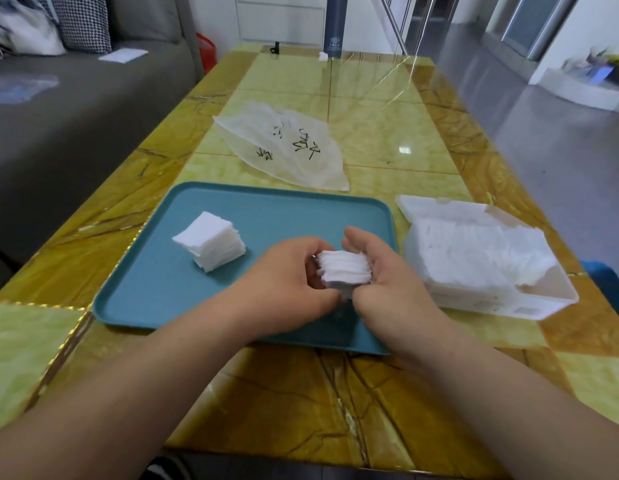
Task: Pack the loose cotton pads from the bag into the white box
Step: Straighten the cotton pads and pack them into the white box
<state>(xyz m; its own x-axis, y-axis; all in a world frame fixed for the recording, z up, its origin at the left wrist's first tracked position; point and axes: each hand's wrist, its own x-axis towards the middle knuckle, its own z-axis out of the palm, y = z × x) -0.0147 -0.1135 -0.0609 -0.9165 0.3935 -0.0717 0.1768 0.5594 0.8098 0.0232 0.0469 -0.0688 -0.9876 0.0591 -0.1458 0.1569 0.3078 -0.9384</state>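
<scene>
Arms are reaching in from the bottom of the frame and meeting just below the middle. The left hand and the right hand are both curling their fingers round a small stack of cotton pads and squeezing it from two sides. This stack is sitting between the palms, above the right part of a teal tray. The tray is lying flat on a shiny yellow and brown table. A second stack of square pads is resting on the left part of the tray, well apart from the hands.

At the right of the frame, just beside the tray, the white box is standing with its lid lying open at the far end. Packed pads are filling most of it in a row, and a bare gap is showing at its near right end.

Farther up, in the middle of the frame, the thin white bag is lying flat and crumpled on the table. A grey sofa is filling the upper left.
</scene>
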